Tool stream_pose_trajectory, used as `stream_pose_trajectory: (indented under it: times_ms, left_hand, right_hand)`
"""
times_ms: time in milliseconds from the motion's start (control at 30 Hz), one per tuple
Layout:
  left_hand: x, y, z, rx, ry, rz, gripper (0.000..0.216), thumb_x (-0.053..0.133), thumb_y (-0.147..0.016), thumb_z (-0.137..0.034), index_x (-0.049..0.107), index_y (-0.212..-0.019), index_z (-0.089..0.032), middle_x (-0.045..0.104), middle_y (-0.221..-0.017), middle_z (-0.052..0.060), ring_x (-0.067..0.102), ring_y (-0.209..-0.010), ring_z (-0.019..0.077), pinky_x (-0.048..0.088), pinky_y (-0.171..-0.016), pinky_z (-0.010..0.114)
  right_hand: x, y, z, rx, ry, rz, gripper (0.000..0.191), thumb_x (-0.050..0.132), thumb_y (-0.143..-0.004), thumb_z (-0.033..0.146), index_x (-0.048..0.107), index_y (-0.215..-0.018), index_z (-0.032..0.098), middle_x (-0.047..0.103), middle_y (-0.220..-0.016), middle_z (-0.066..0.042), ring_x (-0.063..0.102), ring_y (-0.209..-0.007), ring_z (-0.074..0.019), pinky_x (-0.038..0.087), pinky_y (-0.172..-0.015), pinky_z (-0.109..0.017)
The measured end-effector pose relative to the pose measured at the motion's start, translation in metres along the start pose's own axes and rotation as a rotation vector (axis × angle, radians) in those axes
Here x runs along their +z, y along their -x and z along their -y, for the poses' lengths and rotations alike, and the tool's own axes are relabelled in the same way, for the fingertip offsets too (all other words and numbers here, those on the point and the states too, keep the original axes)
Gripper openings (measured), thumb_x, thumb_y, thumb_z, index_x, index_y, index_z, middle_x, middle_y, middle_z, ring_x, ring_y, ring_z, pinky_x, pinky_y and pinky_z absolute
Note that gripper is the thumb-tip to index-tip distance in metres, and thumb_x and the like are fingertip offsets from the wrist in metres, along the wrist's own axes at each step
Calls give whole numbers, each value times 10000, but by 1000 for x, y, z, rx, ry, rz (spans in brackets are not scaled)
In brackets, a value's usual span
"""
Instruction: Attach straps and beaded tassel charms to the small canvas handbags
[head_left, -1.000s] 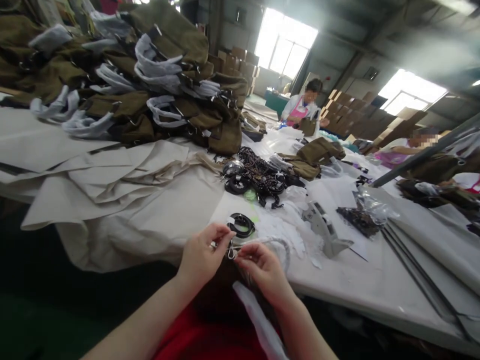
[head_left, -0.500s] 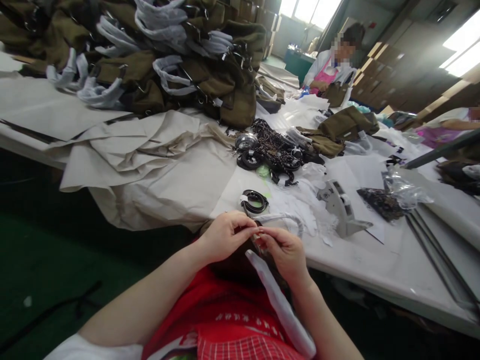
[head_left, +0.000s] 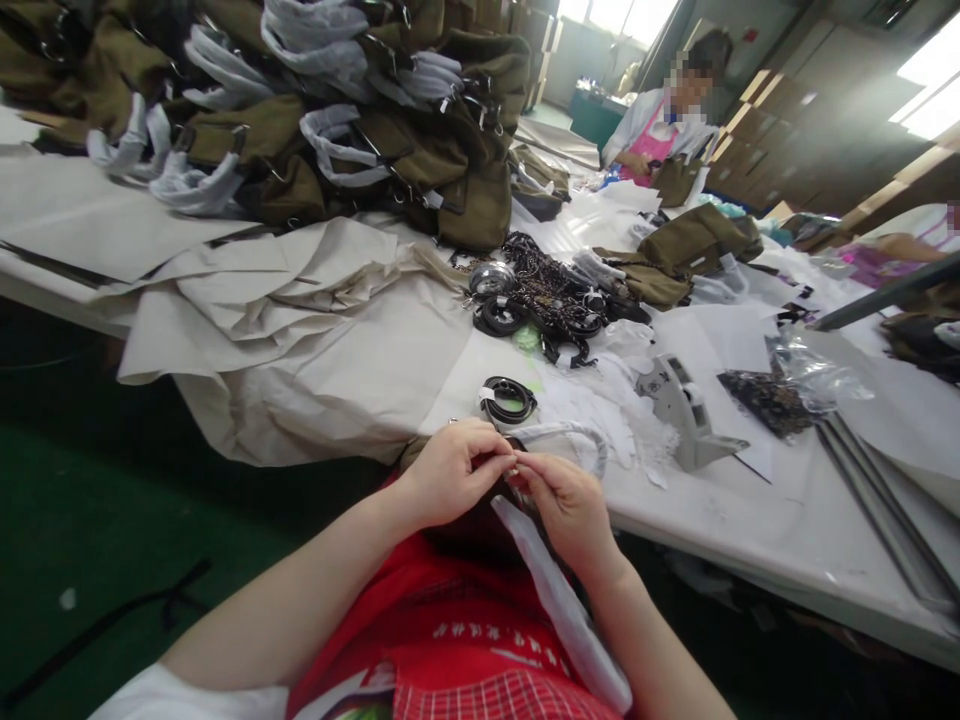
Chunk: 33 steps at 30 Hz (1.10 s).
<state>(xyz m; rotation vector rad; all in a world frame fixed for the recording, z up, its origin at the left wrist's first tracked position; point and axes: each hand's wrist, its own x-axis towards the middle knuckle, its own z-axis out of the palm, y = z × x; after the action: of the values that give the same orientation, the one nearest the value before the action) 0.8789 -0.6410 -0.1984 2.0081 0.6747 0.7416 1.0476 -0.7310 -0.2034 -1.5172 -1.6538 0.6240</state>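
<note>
My left hand (head_left: 459, 472) and my right hand (head_left: 568, 505) meet at the table's front edge, thumbs and forefingers pinched together. What sits between the fingertips is too small to make out. Under them, against my red apron (head_left: 420, 610), is a dark olive bag, mostly hidden by my hands. One of its handles (head_left: 551, 590), wrapped in whitish film, slopes down beside my right forearm. The other wrapped handle (head_left: 581, 432) arches on the table behind my right hand. Just beyond my fingers lies a coiled black strap (head_left: 508, 400) with a white band round it.
Olive bags (head_left: 465, 190) with wrapped handles are heaped at the back left. A tangle of chains and straps (head_left: 544, 290) lies mid-table, near a grey tape dispenser (head_left: 690, 415). Metal bars (head_left: 877, 500) lie at the right. A co-worker (head_left: 660, 130) stands across the table.
Both hands stay pinched in nearly the same spot, with the fingertips shifted very slightly. The camera view has tilted a little. Across the table, the co-worker's head and arms have moved slightly.
</note>
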Motion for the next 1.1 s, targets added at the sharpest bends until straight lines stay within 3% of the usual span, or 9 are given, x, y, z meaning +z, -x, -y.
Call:
stream_pose_trajectory:
  times_ms: [167, 367, 700, 767, 867, 933, 1033, 1100]
  left_hand:
    - [5, 1, -1, -4, 33, -74, 202, 563, -901, -221, 696, -758, -172, 660, -748, 32, 580, -756, 154, 432, -722, 270]
    - [11, 2, -3, -2, 33, -133, 198, 575, -907, -237, 667, -744, -173, 658, -759, 25, 576, -762, 151, 422, -738, 274]
    - [14, 2, 2, -8, 33, -129, 209, 548, -913, -231, 662, -750, -169, 645, -752, 36, 592, -757, 159, 464, -727, 278]
    - [16, 1, 2, 15, -67, -147, 186, 523, -925, -242, 664, -829, -168, 655, -845, 59, 605, -840, 181, 490, -789, 308]
    - [21, 5, 2, 52, -303, -212, 255, 466, -920, -184, 592, -1140, -151, 586, -1191, 136, 555, -1117, 241, 494, -932, 384]
    - [22, 11, 2, 88, -452, -157, 399, 433, -868, -80, 516, -1253, -147, 500, -1326, 156, 497, -1225, 252, 474, -996, 399]
    - [16, 23, 1, 194, -588, 132, 480, 483, -767, -37, 551, -1224, -167, 539, -1291, 128, 480, -1244, 261, 387, -1097, 419]
    - [8, 31, -2, 210, -626, 306, 537, 570, -705, -93, 558, -1237, -167, 586, -1225, 123, 494, -1215, 288, 301, -1148, 475]
  right_hand:
    - [7, 0, 3, 30, -23, -92, 215, 562, -926, 260, 737, -1050, 268, 760, -965, -45, 702, -856, -202, 560, -798, -344]
    - [15, -5, -4, 292, -418, -249, 105, 741, -786, 331, 736, -803, 227, 747, -713, -14, 686, -620, -169, 564, -592, -280]
    - [10, -11, -8, 182, -331, -133, 81, 728, -795, 297, 743, -785, 218, 740, -742, -17, 670, -681, -163, 542, -655, -274]
    - [5, -18, -13, 182, -321, -95, 93, 700, -813, 300, 735, -800, 215, 741, -764, -19, 671, -695, -161, 543, -672, -275]
    - [-9, -43, -30, 158, -199, -63, 177, 586, -880, 301, 721, -955, 212, 740, -859, -33, 678, -760, -170, 555, -723, -304]
    - [-17, -64, -44, 82, 35, -17, 251, 538, -877, 210, 694, -1074, 215, 714, -1074, -67, 665, -958, -196, 542, -841, -347]
    - [-19, -94, -63, -24, 485, 202, 458, 571, -751, 27, 682, -1148, 227, 502, -1427, -104, 455, -1313, -264, 406, -1061, -413]
    - [-13, -108, -71, -48, 664, 354, 497, 591, -711, -15, 693, -1138, 216, 468, -1442, -125, 413, -1338, -296, 370, -1082, -418]
